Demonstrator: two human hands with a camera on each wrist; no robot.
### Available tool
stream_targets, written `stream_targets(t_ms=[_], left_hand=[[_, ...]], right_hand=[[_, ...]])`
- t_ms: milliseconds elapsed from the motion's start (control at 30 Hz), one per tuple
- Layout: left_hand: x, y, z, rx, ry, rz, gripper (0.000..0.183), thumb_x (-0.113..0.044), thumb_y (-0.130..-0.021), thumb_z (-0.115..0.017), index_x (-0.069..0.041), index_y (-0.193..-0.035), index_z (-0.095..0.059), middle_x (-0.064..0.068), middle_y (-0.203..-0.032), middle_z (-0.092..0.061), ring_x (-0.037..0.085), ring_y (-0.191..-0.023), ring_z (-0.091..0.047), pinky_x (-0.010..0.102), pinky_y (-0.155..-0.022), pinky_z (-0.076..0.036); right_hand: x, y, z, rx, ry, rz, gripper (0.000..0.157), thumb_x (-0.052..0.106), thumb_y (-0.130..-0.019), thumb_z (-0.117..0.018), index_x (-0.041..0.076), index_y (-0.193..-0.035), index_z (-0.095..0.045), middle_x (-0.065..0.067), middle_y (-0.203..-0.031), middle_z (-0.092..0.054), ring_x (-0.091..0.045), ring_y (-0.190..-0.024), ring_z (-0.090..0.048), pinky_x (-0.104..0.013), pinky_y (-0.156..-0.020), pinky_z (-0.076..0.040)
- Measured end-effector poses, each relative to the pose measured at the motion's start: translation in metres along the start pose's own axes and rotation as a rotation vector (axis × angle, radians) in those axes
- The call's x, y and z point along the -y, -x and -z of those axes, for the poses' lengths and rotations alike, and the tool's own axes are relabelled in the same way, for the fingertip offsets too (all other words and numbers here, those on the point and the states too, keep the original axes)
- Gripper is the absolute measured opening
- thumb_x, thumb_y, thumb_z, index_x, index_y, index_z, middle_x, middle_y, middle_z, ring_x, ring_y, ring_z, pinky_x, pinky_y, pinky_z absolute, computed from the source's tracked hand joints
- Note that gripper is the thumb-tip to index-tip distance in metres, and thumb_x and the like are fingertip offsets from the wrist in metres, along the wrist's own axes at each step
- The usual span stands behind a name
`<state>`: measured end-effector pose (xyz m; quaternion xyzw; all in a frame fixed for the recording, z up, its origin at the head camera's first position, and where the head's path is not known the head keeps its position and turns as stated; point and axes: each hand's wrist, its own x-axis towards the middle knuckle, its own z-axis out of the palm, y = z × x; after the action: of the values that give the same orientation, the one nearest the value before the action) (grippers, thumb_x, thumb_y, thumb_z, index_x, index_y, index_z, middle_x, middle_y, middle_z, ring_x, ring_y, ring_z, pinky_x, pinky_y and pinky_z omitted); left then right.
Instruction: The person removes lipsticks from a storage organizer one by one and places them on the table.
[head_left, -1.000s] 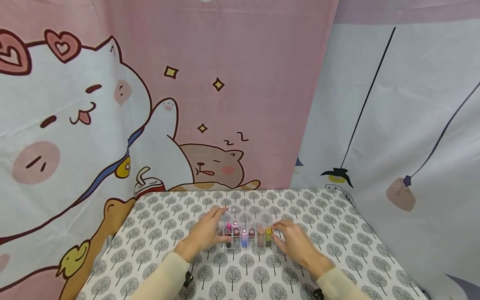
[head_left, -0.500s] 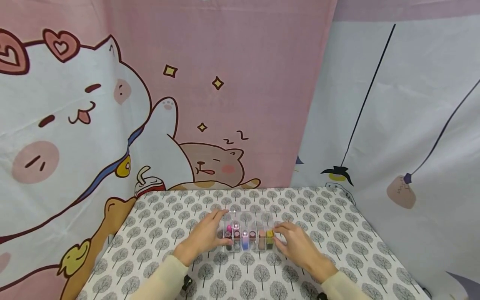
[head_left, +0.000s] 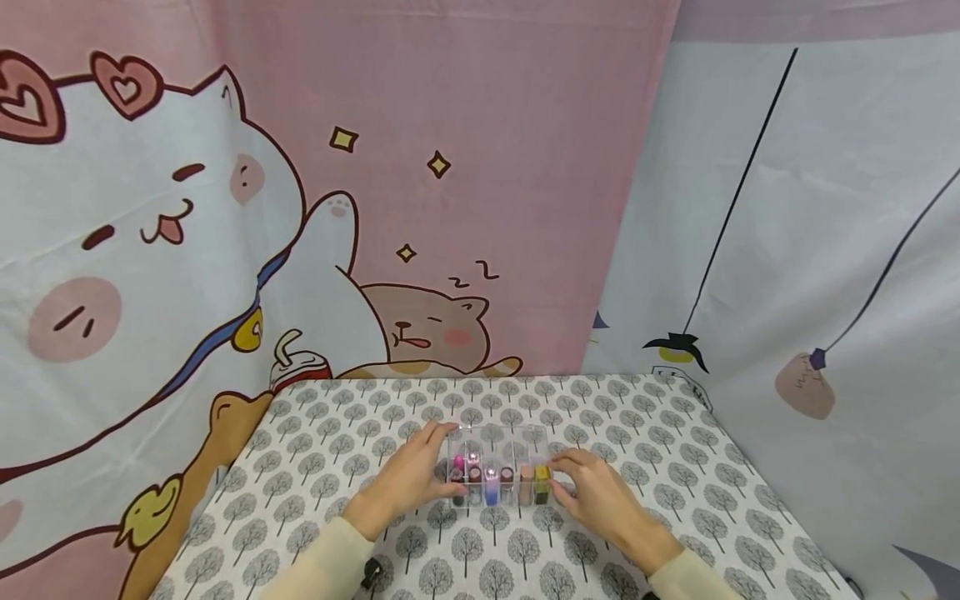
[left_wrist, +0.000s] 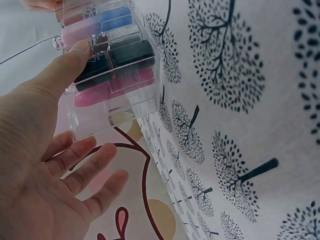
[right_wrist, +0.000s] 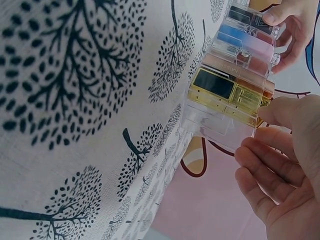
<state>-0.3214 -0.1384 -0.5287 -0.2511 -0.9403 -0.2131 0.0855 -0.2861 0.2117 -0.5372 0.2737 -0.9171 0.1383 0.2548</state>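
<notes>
A clear plastic organizer (head_left: 497, 427) stands on the tree-print cloth, with lipsticks and cosmetic tubes upright in its compartments. My left hand (head_left: 405, 473) grips its left end, thumb at the front and fingers round the side and back. In the left wrist view, that thumb lies by a black tube (left_wrist: 132, 54), near a bright pink item (left_wrist: 94, 95). My right hand (head_left: 603, 500) holds the right end; its thumb is beside a gold lipstick (right_wrist: 214, 84) with a dark panel, and its fingertips touch the clear side wall. A pink-and-blue tube (head_left: 491, 490) sits mid-row.
The tree-print cloth (head_left: 465, 550) covers the table under and around the organizer. Behind the table hangs a pink and white curtain (head_left: 510, 208) printed with cartoon cats. A black wrist strap (head_left: 372, 573) shows at the left sleeve.
The organizer has slid a short way across the cloth toward me, with both hands moving along at its ends. Their hold looks the same.
</notes>
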Motion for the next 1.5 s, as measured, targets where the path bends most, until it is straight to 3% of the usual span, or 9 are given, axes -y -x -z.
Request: stream_targets(t_ms=[133,333,467,700,1133,1500], left_hand=[[-0.001,0.000,0.001,0.003,0.003,-0.008,0.112,-0.049,-0.087,-0.102,-0.007,-0.174,-0.046,0.018,-0.165,-0.061,0.034,-0.133,-0.074,0.055,-0.120,-0.065],[-0.001,0.000,0.000,0.019,0.017,-0.004,0.113,-0.049,-0.088,-0.102,-0.008,-0.175,-0.043,0.017,-0.166,-0.058,0.020,-0.109,-0.073,0.046,-0.102,-0.072],[-0.001,-0.002,0.000,0.051,0.064,0.013,0.114,-0.048,-0.090,-0.101,-0.012,-0.179,-0.039,0.018,-0.173,-0.053,0.026,-0.119,-0.075,0.049,-0.108,-0.071],[-0.002,-0.008,0.001,0.080,0.110,-0.014,0.116,-0.043,-0.091,-0.101,-0.013,-0.182,-0.035,0.016,-0.176,-0.051,0.037,-0.146,-0.069,0.057,-0.124,-0.062],[-0.005,-0.011,-0.001,0.098,0.106,0.010,0.120,-0.047,-0.086,-0.104,-0.013,-0.181,-0.038,0.016,-0.172,-0.055,0.038,-0.146,-0.069,0.059,-0.125,-0.061],[-0.001,-0.012,0.001,0.116,0.170,0.018,0.118,-0.040,-0.087,-0.104,-0.014,-0.181,-0.037,0.018,-0.172,-0.054,0.041,-0.139,-0.072,0.063,-0.126,-0.060]], right_hand=[[0.000,0.000,0.001,0.004,-0.001,-0.002,0.031,0.012,-0.090,-0.099,0.005,-0.117,-0.087,-0.012,-0.123,-0.086,-0.027,-0.111,-0.084,-0.038,-0.096,-0.075],[-0.001,0.001,0.001,0.006,-0.017,-0.002,0.031,0.011,-0.090,-0.099,0.006,-0.119,-0.087,-0.011,-0.123,-0.086,-0.026,-0.110,-0.084,-0.038,-0.096,-0.075],[-0.002,0.000,0.001,0.010,-0.036,-0.007,0.030,0.012,-0.091,-0.098,0.007,-0.119,-0.087,-0.011,-0.124,-0.086,-0.026,-0.111,-0.085,-0.039,-0.096,-0.075],[-0.005,-0.002,0.003,0.002,-0.045,0.020,0.028,0.012,-0.091,-0.099,0.008,-0.116,-0.087,-0.008,-0.120,-0.085,-0.024,-0.106,-0.084,-0.037,-0.092,-0.075],[-0.007,-0.004,0.006,0.058,-0.042,0.017,0.026,0.014,-0.093,-0.097,0.010,-0.116,-0.086,-0.003,-0.120,-0.081,-0.021,-0.101,-0.081,-0.033,-0.085,-0.074],[-0.002,-0.023,0.007,-0.018,-0.017,0.129,0.028,0.023,-0.096,-0.099,0.010,-0.118,-0.087,-0.004,-0.116,-0.081,-0.018,-0.102,-0.078,-0.031,-0.085,-0.072]])
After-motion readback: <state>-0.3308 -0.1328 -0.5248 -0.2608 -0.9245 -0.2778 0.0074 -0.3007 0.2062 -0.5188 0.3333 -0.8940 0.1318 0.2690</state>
